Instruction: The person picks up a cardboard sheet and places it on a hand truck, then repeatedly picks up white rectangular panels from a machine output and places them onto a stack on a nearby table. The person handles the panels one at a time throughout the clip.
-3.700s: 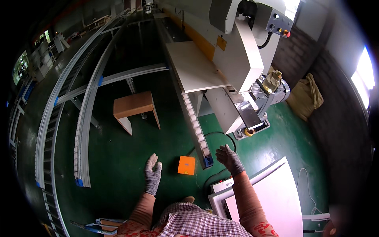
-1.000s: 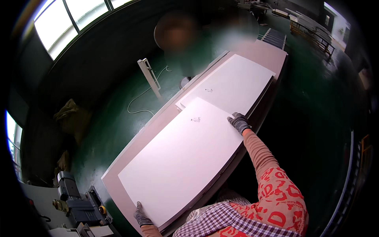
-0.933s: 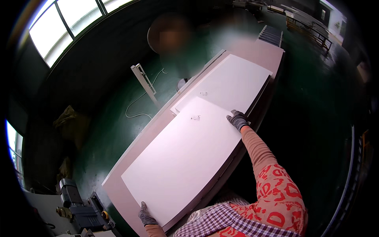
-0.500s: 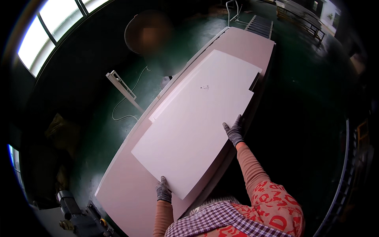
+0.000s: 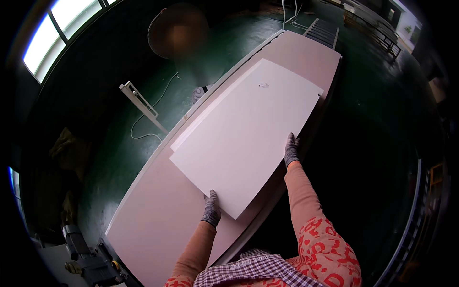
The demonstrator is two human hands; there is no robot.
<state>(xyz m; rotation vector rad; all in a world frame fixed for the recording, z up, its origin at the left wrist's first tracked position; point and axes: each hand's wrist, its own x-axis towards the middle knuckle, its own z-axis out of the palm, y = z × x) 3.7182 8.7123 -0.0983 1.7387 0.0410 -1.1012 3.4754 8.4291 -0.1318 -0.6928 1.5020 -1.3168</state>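
Note:
A large flat white panel (image 5: 244, 138) lies across a long pale pink worktop (image 5: 153, 215), its near end tilted toward me. My left hand (image 5: 212, 208), in a grey knit glove, grips its near short edge, thumb on top. On the right long edge, my right hand (image 5: 291, 149), gloved alike, holds on with the fingers partly hidden below. A second white panel (image 5: 183, 137) lies underneath; only a strip along its left side and a far right corner show. Near the far end of the upper panel is a small dark mark (image 5: 263, 85).
Beyond the worktop's far end stands a roller conveyor (image 5: 322, 33). Left of it are a white metal stand (image 5: 139, 101) with a cable on the green floor (image 5: 112, 167), and a round fan with a person behind it, blurred. A motor (image 5: 79, 244) sits at lower left.
Both hands have pushed the upper panel away from me along the worktop, so it covers more of the lower panel. The notch-like gap at the far right has nearly closed.

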